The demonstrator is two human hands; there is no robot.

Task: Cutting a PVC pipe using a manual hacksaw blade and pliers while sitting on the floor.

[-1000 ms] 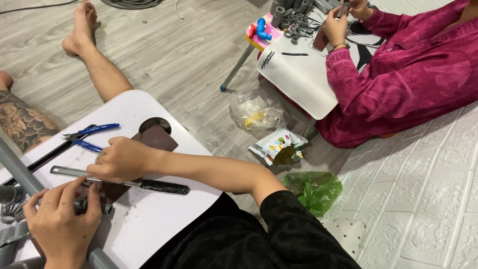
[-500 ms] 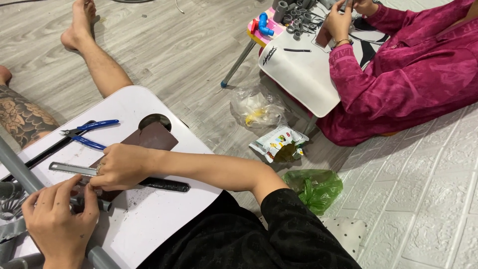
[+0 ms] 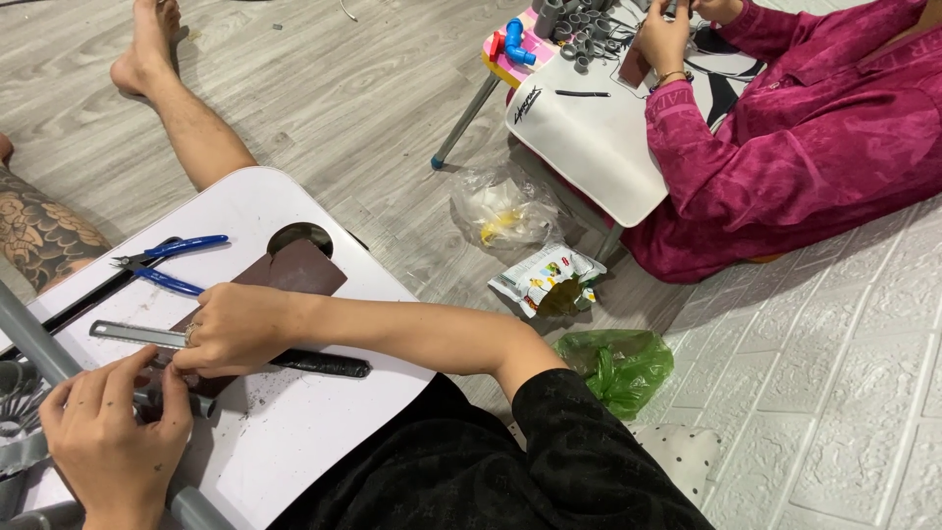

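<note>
I see both hands meeting over the brown leather sheet (image 3: 294, 270) near the left edge of the white counter (image 3: 294, 432). The right hand (image 3: 235, 329) lies curled over the sheet's near end, fingertips pressed down close to a small dark piece. The left hand (image 3: 118, 442) comes in from the near corner, thumb and forefinger pinched together on that same piece, though I cannot tell exactly what it is. The metal ruler (image 3: 128, 334) runs under the right hand, its long axis roughly along the counter's length, continuing in line with a black-handled tool (image 3: 324, 365). The sheet is flat, matte, dark brown, one corner covering the counter's round cup hole. Blue-handled cutters (image 3: 167, 265) lie just beyond, toward the far edge.
</note>
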